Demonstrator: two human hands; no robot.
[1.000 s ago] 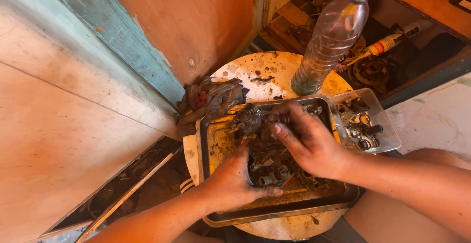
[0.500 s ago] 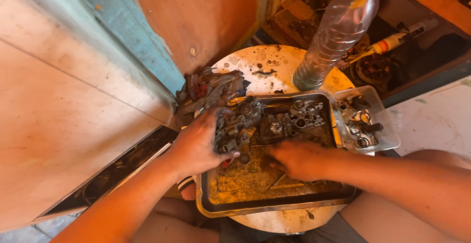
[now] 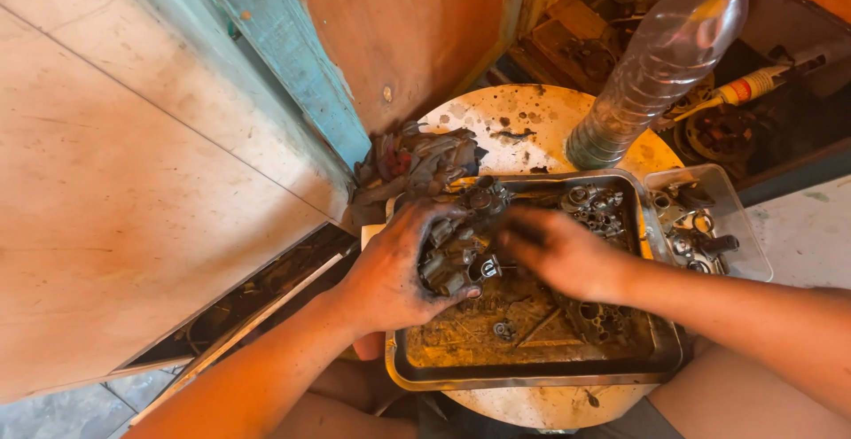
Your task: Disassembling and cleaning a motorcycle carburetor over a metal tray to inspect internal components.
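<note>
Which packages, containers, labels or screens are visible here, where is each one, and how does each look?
Plastic bottle: upright on the round table behind the tray; clear, dusty, pale blue cap, no label visible.
Clear plastic box: right of the metal tray; rectangular, open, holding small metal parts.
Tube-like item: lying far right behind the bottle; yellow and white with a red band.
No screens or signs.

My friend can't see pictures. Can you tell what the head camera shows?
Two greasy hands, left and right, hold a grimy metal engine part over a dirty metal tray on a round table. A plastic bottle and a clear box of small parts stand beside the tray.
</note>
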